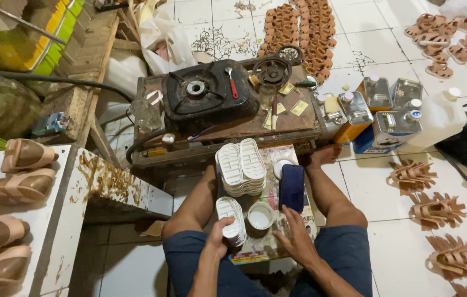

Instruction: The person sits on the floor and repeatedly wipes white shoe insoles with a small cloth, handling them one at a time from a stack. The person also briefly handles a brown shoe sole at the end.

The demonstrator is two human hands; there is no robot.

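**Head view: soles stacked, one small pile in hand**

Head camera looks down past your knees at a cluttered low work spot. Your left hand [218, 240] is clamped around a small stack of white soles [231, 218] at lower centre, fingers wrapped over its near end. Your right hand [298, 240] lies flat and spread, holding nothing, on the printed sheet [273, 165], just beside the small white cup [260, 216] and below the dark blue phone [291, 187].

As a judgement of progress: a taller pile of white soles [242, 166] sits above centre, so the sorting looks well under way (whether either pile carries glue is too small to tell). Much seems left: tan strap uppers [435, 210] lie spread over the tiles at right, and finished tan sandals [13, 187] wait on the white bench [82, 181] at left. The black burner [206, 93] sits at upper centre, unlit.
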